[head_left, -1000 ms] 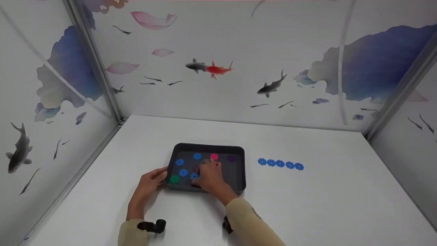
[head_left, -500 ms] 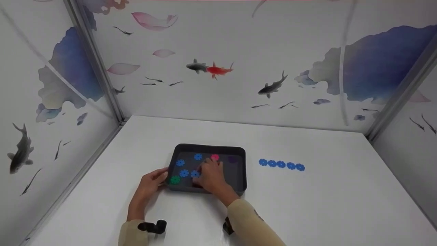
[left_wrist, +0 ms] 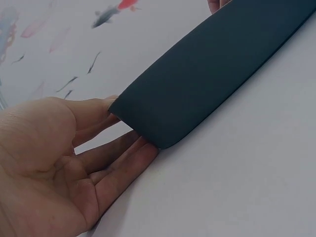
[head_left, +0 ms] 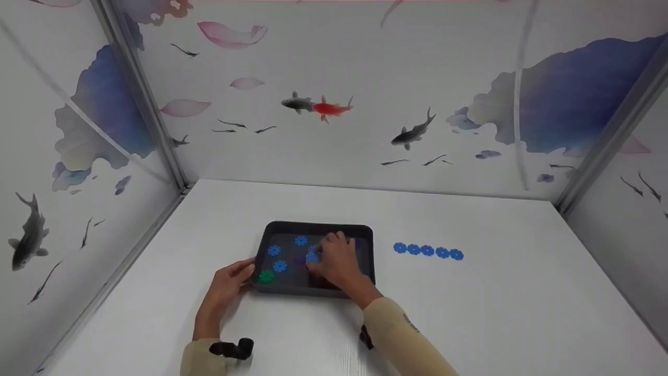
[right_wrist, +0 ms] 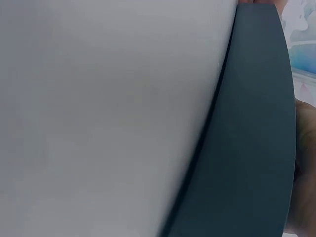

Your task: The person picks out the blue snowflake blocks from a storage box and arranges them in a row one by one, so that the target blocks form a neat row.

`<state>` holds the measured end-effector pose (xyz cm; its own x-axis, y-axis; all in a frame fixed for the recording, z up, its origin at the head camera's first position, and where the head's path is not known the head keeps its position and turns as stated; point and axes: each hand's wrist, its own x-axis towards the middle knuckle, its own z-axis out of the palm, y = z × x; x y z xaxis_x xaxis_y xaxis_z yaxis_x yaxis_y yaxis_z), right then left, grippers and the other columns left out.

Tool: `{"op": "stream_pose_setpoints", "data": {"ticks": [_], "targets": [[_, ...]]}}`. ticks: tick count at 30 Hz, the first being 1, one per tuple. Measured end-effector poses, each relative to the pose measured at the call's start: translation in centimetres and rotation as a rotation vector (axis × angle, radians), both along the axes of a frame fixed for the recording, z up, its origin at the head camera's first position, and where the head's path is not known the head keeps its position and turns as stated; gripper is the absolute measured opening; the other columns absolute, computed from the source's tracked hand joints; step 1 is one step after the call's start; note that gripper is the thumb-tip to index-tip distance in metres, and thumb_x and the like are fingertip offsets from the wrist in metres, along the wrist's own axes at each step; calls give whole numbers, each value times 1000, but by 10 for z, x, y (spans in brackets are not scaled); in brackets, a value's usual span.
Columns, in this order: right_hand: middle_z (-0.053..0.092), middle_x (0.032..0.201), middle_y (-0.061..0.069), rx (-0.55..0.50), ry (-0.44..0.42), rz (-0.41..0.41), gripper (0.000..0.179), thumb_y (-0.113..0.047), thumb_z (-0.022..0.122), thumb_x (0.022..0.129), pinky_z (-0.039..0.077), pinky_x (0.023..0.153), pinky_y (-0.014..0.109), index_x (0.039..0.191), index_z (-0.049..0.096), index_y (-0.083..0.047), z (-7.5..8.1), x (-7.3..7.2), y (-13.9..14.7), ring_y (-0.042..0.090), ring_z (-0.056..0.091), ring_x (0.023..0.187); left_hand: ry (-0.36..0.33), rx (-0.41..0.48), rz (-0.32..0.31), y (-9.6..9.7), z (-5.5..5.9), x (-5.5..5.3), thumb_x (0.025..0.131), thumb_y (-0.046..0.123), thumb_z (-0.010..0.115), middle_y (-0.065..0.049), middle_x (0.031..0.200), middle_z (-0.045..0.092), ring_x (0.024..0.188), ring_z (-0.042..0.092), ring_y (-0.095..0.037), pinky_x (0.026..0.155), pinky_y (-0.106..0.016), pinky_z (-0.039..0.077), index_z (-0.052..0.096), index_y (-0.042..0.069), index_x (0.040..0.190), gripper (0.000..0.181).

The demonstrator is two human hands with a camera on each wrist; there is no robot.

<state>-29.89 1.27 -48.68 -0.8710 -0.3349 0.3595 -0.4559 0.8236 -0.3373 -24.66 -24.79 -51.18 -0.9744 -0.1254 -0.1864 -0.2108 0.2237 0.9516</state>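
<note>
A dark grey tray (head_left: pixel 292 225) holds several flower-shaped plastic discs. My left hand (head_left: pixel 227 282) holds the tray's left side; in the left wrist view its thumb is at the rim and its fingers (left_wrist: pixel 131 163) are at the base of the tray wall (left_wrist: pixel 197 79). Inside the tray, my right hand (head_left: pixel 340 259) pinches a blue flower-shaped disc (head_left: pixel 311 257) between thumb and fingers. Left of it lie other blue discs (head_left: pixel 279 266) and a green disc (head_left: pixel 266 275). The tray wall (right_wrist: pixel 252 128) hides the right fingertips in the right wrist view.
On the white table (head_left: pixel 496 303), right of the tray, several blue discs (head_left: pixel 428 250) lie in a slightly slanting row. White walls (head_left: pixel 334 151) with painted fish and petals stand behind and at both sides.
My right hand has moved right and slightly away from me inside the tray, bringing a blue disc with it. It now covers the pink disc seen before. My left hand has stayed on the tray.
</note>
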Motion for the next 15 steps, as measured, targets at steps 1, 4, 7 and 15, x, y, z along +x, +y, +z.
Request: {"op": "stream_pose_setpoints", "data": {"ticks": [1, 4, 7, 15], "targets": [[65, 99, 6, 5, 15, -4, 35, -37, 86, 77, 45, 90, 49, 93, 75, -9, 1, -1, 4, 23, 50, 97, 2, 2, 1, 0, 0, 1, 104, 22, 55, -20, 149, 52, 130, 56, -32, 109, -46, 49, 55, 7, 143, 42], [66, 99, 8, 11, 41, -15, 36, -38, 87, 76, 45, 89, 48, 92, 75, -8, 4, -6, 18, 25, 52, 98, 9, -3, -5, 1, -1, 2, 104, 22, 54, -22, 148, 52, 130, 57, -33, 108, -45, 50, 55, 6, 143, 42], [67, 99, 9, -2, 35, -36, 36, -36, 87, 76, 44, 90, 48, 94, 76, -6, 10, -11, 32, 27, 53, 102, 18, -11, -12, 1, -1, 4, 104, 23, 54, -23, 147, 52, 129, 57, -33, 108, -45, 51, 55, 5, 143, 42], [67, 101, 10, -54, -16, -125, 32, -30, 83, 81, 45, 93, 48, 99, 77, -5, 25, -27, 74, 28, 53, 104, 8, 6, -13, 0, 0, 3, 105, 23, 53, -20, 150, 51, 131, 55, -32, 111, -45, 48, 53, 7, 145, 43]]}}
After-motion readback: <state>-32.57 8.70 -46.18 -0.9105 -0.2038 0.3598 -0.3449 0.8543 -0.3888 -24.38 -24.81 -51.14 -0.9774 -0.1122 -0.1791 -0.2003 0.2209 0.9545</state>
